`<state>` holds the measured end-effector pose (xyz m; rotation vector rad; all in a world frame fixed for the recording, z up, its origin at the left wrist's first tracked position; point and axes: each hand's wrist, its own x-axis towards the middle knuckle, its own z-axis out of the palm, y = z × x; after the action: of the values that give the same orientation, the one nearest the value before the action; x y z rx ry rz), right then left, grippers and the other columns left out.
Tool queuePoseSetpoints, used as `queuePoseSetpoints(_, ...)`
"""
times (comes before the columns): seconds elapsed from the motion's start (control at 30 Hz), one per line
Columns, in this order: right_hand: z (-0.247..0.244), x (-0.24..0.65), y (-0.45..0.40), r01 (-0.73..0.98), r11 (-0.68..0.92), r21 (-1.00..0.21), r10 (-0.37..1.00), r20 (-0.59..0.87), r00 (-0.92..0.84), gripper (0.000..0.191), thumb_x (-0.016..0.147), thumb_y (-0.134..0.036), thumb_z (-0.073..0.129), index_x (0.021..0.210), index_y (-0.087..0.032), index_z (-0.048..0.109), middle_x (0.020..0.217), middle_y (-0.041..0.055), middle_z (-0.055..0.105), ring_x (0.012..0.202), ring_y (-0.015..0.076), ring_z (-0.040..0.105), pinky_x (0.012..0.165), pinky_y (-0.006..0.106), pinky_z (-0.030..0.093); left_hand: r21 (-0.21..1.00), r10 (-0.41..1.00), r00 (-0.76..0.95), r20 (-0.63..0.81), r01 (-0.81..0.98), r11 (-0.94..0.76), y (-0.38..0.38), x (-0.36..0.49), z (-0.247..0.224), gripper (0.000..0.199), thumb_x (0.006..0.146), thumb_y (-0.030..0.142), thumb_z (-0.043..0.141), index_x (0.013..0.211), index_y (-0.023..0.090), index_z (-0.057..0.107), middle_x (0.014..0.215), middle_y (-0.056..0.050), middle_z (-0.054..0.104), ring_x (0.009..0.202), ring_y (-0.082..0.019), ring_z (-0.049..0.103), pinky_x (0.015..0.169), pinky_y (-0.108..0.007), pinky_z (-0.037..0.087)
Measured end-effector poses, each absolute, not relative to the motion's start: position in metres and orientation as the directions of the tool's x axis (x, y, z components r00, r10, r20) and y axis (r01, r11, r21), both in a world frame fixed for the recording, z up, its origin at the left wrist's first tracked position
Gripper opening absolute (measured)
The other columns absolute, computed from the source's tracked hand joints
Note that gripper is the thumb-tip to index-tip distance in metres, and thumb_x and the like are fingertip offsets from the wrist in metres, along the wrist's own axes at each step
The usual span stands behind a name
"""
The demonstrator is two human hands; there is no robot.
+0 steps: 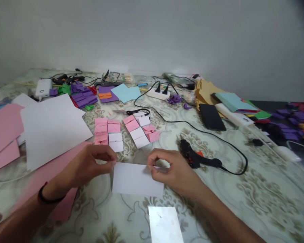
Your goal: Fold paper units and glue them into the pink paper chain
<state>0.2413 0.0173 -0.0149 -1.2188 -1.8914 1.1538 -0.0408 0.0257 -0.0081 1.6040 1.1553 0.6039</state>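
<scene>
A white paper rectangle [134, 180] lies in front of me, its far edge pinched between the fingers of both hands. My left hand [97, 162], with a dark band on its wrist, grips the far left corner. Along the same edge, further right, my right hand [167, 167] pinches the paper between thumb and fingers. Nearer to me is a smaller white piece [165, 224]. Beyond my hands are two groups of folded pink and white pieces, one on the left [108, 133] and one on the right [141, 130].
Large white sheets [53, 128] and pink sheets [5, 128] cover the left side. Scissors [138, 112] lie beyond the folded pieces. A black glue gun [192, 155], its cable, a dark phone [212, 117] and a power strip [158, 93] are on the right and at the back.
</scene>
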Motion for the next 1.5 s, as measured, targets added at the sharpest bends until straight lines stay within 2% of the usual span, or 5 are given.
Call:
queuePoseSetpoints(0.4, -0.022, 0.225, 0.006, 0.384, 0.314, -0.869, 0.881, 0.116, -0.458, 0.015, 0.072, -0.007, 0.061, 0.072, -0.022, 0.063, 0.072, -0.0029, 0.065, 0.069, 0.0146, 0.06, 0.067, 0.025, 0.046, 0.843, 0.871, 0.491, 0.016, 0.462, -0.276, 0.0, -0.014, -0.025, 0.016, 0.096, 0.03, 0.067, 0.092, 0.023, 0.081, 0.091, -0.004, 0.08, 0.08, -0.017, 0.072, 0.072, -0.027, 0.054)
queuePoseSetpoints(0.8, -0.007, 0.27, 0.032, 0.401, 0.266, -0.877, 0.954, 0.18, -0.239, 0.007, 0.08, -0.018, 0.066, 0.075, -0.022, 0.064, 0.075, -0.0006, 0.066, 0.072, 0.0166, 0.062, 0.071, 0.028, 0.049, 0.953, 0.964, 0.264, -0.039, 0.299, -0.043, 0.022, -0.043, -0.004, 0.021, 0.091, 0.035, 0.074, 0.076, 0.02, 0.075, 0.071, 0.001, 0.069, 0.066, -0.013, 0.059, 0.059, -0.024, 0.044)
queuePoseSetpoints(1.0, -0.027, 0.249, 0.031, 0.2, 0.024, -0.98, 0.958, -0.035, -0.286, 0.031, 0.089, -0.043, 0.074, 0.11, -0.021, 0.066, 0.106, 0.0066, 0.073, 0.097, 0.022, 0.07, 0.084, 0.034, 0.056, 0.992, 0.985, 0.151, -0.083, 0.106, 0.067, 0.019, -0.039, -0.015, 0.023, 0.091, 0.04, 0.076, 0.081, 0.019, 0.075, 0.077, 0.0, 0.069, 0.07, -0.013, 0.059, 0.061, -0.023, 0.044)
queuePoseSetpoints(1.27, -0.033, 0.243, 0.027, 0.144, -0.178, -0.973, 0.949, -0.208, -0.236, 0.044, 0.08, -0.057, 0.081, 0.074, -0.018, 0.063, 0.068, -0.0008, 0.064, 0.066, 0.0138, 0.056, 0.065, 0.027, 0.043, 0.998, 0.951, 0.303, -0.059, 0.038, 0.05, 0.017, -0.037, -0.014, 0.035, 0.1, 0.044, 0.064, 0.078, 0.017, 0.074, 0.074, -0.001, 0.065, 0.07, -0.013, 0.056, 0.063, -0.023, 0.044)
queuePoseSetpoints(1.5, -0.024, 0.243, 0.023, 0.214, -0.197, -0.957, 0.837, -0.278, -0.472, 0.04, 0.087, -0.054, 0.074, 0.075, -0.017, 0.067, 0.074, 0.0019, 0.068, 0.071, 0.0164, 0.059, 0.066, 0.028, 0.041, 0.987, 0.878, 0.468, -0.101, -0.061, 0.147, 0.014, -0.036, -0.016, 0.04, 0.102, 0.033, 0.06, 0.141, 0.032, 0.065, 0.138, -0.01, 0.067, 0.106, -0.024, 0.07, 0.086, -0.034, 0.057)
